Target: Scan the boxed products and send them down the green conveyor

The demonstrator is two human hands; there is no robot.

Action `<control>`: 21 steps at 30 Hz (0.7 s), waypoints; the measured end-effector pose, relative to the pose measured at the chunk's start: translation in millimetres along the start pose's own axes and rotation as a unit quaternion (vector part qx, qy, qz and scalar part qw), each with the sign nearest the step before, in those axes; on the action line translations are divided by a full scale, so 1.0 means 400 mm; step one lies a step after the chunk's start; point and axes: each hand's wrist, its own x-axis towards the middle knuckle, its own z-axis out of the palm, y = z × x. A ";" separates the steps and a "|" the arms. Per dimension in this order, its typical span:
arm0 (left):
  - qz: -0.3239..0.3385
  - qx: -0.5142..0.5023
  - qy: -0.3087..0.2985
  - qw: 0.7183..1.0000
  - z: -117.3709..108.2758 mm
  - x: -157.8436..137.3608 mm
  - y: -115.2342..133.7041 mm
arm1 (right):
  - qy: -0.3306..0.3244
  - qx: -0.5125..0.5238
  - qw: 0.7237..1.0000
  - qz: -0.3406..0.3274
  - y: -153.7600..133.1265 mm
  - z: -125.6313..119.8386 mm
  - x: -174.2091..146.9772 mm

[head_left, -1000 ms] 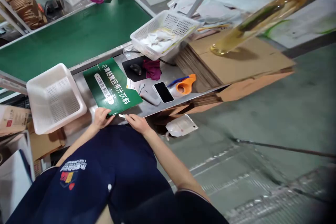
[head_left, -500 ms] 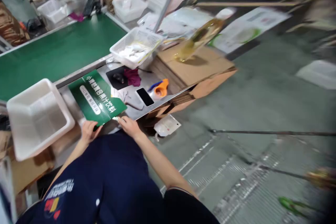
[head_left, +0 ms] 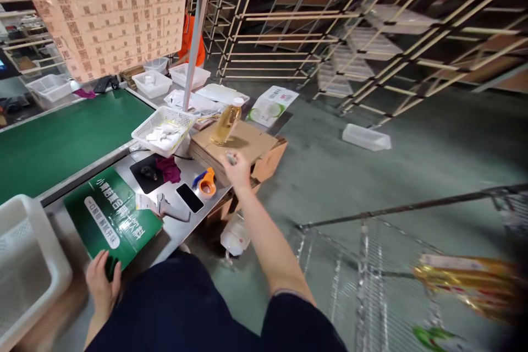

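Note:
A flat green box (head_left: 124, 214) with white Chinese lettering lies on the metal workbench. At its near corner is my left hand (head_left: 102, 286), thumb and fingers gripping the edge. My right hand (head_left: 238, 171) is raised over the near edge of the stacked cardboard (head_left: 251, 146), fingers closed around a small greyish thing (head_left: 231, 159) too small to name. Just beyond it stands a bottle of yellow liquid (head_left: 226, 124) with a white cap. Between the hands lie a phone (head_left: 190, 198) and an orange tape dispenser (head_left: 207, 183).
A white bin (head_left: 61, 272) stands at the left. Behind the box are a mouse pad (head_left: 140, 173), a purple cloth (head_left: 169, 169) and a white basket (head_left: 142, 135). A green conveyor (head_left: 74, 140) runs at the back left. A wire cart (head_left: 363, 286) stands at the right.
My right hand has left the green box and moved forward and right to the cardboard stack. My left hand stays at the box. The view has tilted up, showing more racks.

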 end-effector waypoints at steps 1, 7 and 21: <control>-0.018 0.013 0.014 1.000 0.008 0.004 0.001 | 0.017 -0.004 1.000 -0.006 -0.021 -0.046 0.093; -0.130 0.072 0.065 0.987 0.041 -0.008 -0.001 | 0.001 -0.224 0.974 -0.006 -0.149 -0.189 0.484; -0.262 0.129 0.121 0.949 0.025 -0.026 0.046 | -0.068 -0.315 0.946 -0.025 -0.123 -0.199 0.666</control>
